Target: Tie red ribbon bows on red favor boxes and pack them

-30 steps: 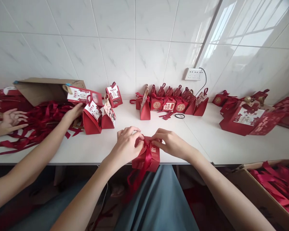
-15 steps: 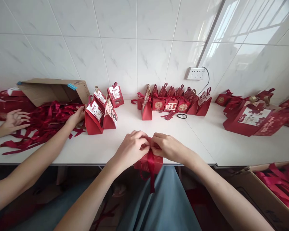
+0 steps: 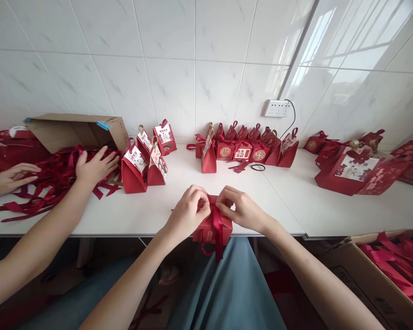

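A small red gift box (image 3: 203, 233) sits at the table's front edge, right before me. A dark red ribbon (image 3: 217, 224) runs over its top, and one tail hangs down the front. My left hand (image 3: 189, 211) is closed, thumb and finger pinching the ribbon at the left of the knot. On the other side my right hand (image 3: 242, 208) pinches the ribbon too, its fingers curled. The knot between the two hands is partly hidden by the fingers. A twisted red cord handle (image 3: 206, 247) dangles from the box's lower left.
A co-worker's hand (image 3: 96, 167) rests over a heap of red ribbons (image 3: 62, 172) at left, beside an open carton (image 3: 72, 119). Several red gift boxes (image 3: 134, 172) stand behind my hands and at right. A carton of ribbons (image 3: 351, 256) is at lower right.
My hands have drawn slightly apart at the knot, and the hanging ribbon tail has become shorter. The co-worker's right hand has moved left and spread over the ribbon heap.
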The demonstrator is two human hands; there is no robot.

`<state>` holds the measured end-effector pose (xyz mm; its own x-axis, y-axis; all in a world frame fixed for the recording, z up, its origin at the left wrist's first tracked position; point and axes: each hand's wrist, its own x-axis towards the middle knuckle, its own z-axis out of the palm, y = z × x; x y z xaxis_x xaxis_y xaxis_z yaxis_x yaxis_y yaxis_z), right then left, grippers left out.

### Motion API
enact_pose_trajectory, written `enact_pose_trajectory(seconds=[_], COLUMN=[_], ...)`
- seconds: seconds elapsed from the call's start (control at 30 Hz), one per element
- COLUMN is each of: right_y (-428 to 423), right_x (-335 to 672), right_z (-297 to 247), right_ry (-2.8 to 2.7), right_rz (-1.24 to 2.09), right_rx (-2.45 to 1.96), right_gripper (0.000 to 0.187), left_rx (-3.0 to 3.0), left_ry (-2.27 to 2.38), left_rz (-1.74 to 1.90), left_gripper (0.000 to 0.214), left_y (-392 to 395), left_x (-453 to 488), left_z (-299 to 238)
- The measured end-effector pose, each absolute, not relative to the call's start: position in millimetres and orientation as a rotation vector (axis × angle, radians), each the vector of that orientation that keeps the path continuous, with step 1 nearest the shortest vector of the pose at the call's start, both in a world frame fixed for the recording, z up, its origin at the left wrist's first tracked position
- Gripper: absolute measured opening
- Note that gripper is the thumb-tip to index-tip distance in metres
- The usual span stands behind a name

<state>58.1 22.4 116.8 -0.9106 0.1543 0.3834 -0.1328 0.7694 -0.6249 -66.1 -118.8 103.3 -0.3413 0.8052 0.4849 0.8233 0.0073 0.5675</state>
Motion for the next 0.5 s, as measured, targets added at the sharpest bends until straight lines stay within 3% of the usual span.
enact_pose_trajectory(seconds=[0.13,0.4,0.5], right_y=[25.3,22.1,26.8], right_x=[58.4,53.6,52.0], right_z=[116.2,113.6,113.0], right_ry=[-2.483,-2.543,-2.497], right_rz=[1.231,1.102,1.312], right_rx=[-0.094,-0.085,-0.111], right_gripper=[0.015,0.011,0.016], left_rx=[-1.792,-1.861,-1.774], left_ry=[-2.272,-2.298,-2.287], left_rz=[-1.284,-1.193,-1.261], left_gripper=[0.007,0.008,0.009], left_y=[-119.8,-113.0,-113.2], left_x=[-68.8,-66.7,-65.5], left_z=[101.8,107.3,105.0])
